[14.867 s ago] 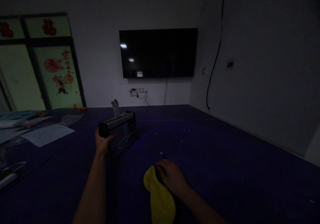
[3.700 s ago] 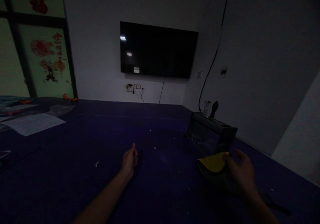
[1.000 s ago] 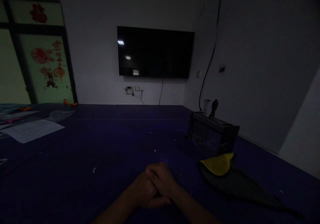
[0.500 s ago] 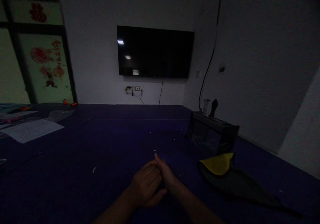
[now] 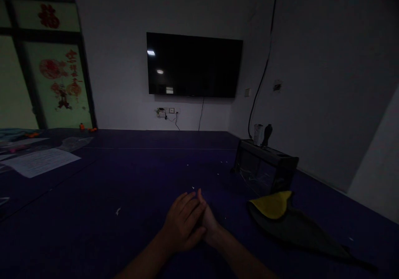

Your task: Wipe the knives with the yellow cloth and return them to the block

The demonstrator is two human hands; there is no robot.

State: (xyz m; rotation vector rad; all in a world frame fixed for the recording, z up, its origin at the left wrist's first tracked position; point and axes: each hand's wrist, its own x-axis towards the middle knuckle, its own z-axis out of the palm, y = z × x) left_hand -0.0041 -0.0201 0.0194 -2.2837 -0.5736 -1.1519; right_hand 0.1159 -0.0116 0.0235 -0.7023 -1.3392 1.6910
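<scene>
At the bottom middle of the head view, my left hand rests against the palm side of my right hand. The left fingers are extended with small gaps between them, and its thumb points across toward the right wrist. Of the right hand, one straight fingertip shows above the left fingers; the others are hidden behind the left hand. No object is visible in either hand. Below them lies a dark blue-purple surface with small white scraps, one scrap just beyond the fingertips.
To the right lie a dark cloth item with a yellow flap and a black open-sided box, which carries a clear glass and a dark object. Papers and clear plastic lie left. A television hangs on the far wall.
My left hand's fingers have straightened and slid upward over the right hand, from a more curled clasp. The surrounding objects stay in place.
</scene>
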